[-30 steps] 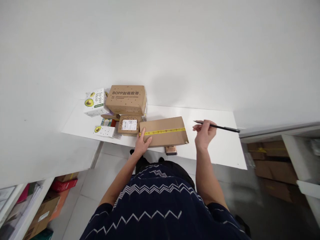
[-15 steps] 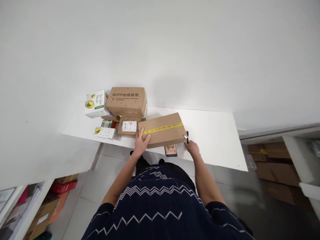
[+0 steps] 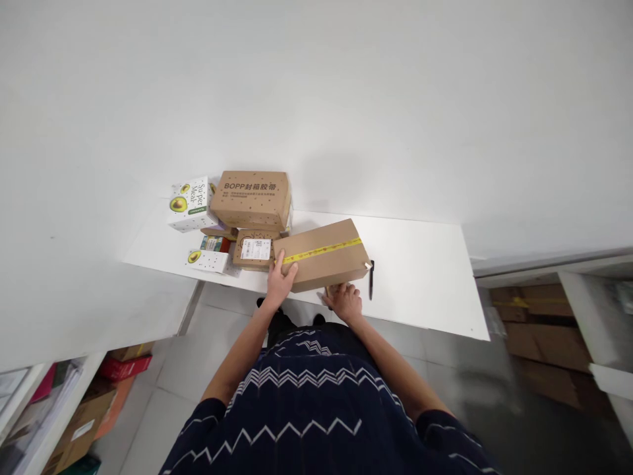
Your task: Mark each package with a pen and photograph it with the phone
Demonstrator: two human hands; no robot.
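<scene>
My left hand (image 3: 281, 280) is closed on the left end of a flat brown cardboard box (image 3: 324, 254), its thumb on top beside the yellow tape strip. The box lies at a slant, and a small white bit sticks out at its right corner. In front of the box, my right hand (image 3: 346, 302) is over a phone (image 3: 328, 291), with the fingers curled round it and most of it covered. A slim black pen-like object (image 3: 371, 280) lies on the white table (image 3: 420, 277) beside the box's right end.
Left of the box stand a large brown carton (image 3: 252, 198), a labelled smaller carton (image 3: 256, 249), a white avocado-print box (image 3: 190, 203) and a low white box (image 3: 208, 261). A wall rises behind the table. Shelves with cartons (image 3: 544, 336) flank both sides.
My right hand has let go of the black pen-like object and moved left onto the phone. My left hand stays on the box, which has barely moved.
</scene>
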